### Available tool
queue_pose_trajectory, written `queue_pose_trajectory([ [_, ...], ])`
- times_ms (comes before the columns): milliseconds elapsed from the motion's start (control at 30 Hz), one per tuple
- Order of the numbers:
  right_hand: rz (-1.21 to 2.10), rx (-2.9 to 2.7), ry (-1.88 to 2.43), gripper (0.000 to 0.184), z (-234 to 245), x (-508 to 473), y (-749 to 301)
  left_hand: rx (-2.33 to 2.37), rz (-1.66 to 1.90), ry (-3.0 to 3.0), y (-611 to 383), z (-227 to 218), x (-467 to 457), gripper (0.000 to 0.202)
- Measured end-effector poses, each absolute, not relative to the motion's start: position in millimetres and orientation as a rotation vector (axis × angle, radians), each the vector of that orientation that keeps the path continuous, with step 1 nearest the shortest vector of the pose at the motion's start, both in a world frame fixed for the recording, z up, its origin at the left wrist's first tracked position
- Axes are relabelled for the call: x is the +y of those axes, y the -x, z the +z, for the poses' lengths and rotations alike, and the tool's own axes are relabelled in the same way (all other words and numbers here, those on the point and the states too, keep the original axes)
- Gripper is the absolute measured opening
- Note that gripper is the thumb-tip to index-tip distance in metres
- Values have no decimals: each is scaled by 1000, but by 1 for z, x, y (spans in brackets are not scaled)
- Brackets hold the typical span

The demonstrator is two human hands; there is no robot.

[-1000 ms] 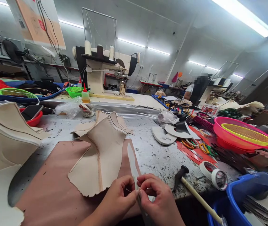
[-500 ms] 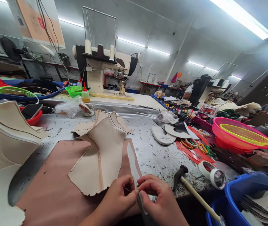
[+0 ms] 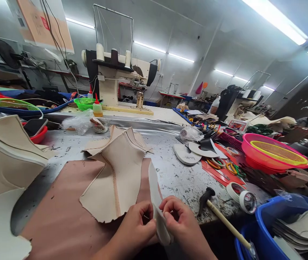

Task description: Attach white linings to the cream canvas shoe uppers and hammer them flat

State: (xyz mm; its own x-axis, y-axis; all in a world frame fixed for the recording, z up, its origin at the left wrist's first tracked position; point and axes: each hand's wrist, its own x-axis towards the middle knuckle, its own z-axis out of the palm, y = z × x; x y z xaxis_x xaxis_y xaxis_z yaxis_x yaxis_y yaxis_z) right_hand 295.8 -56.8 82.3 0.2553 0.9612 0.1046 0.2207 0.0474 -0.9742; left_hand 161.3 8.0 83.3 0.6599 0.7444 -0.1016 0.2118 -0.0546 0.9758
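My left hand [image 3: 136, 225] and my right hand [image 3: 179, 220] meet at the table's near edge, both pinched on a narrow white strip [image 3: 155, 195] that stands up between them. Just beyond my left hand lies a stitched beige leather piece [image 3: 116, 180] on a pinkish-brown sheet [image 3: 61, 216]. A hammer [image 3: 224, 220] with a pale wooden handle rests to the right of my right hand.
A stack of beige pieces [image 3: 4, 155] sits at the left. Tape rolls [image 3: 242, 196], scissors [image 3: 224, 166], a pink basket [image 3: 275, 155] and a blue bin [image 3: 286, 231] crowd the right. A sewing machine [image 3: 118, 79] stands at the back; a person [image 3: 224, 101] works far off.
The white strip has turned in my fingers and its flat face now shows. My hands have stayed in place, and the view has tipped slightly.
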Motion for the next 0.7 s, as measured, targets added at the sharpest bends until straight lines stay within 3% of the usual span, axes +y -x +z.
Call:
queue_pose_trajectory([
  [200, 1285, -439, 1032, 30, 78, -56, -317, 895, 594, -1477, -163, 59, 17, 9],
  [367, 1208, -399, 1017, 26, 79, -65, -329, 827, 558, -1154, -181, 59, 8, 33],
  [533, 1213, -485, 1035, 25, 77, -66, -317, 558, 525, -1249, -197, 69, -1, 66],
  [700, 1066, -420, 1041, 21, 77, -78, -351, 706, 528, -1432, -207, 70, 11, 44],
])
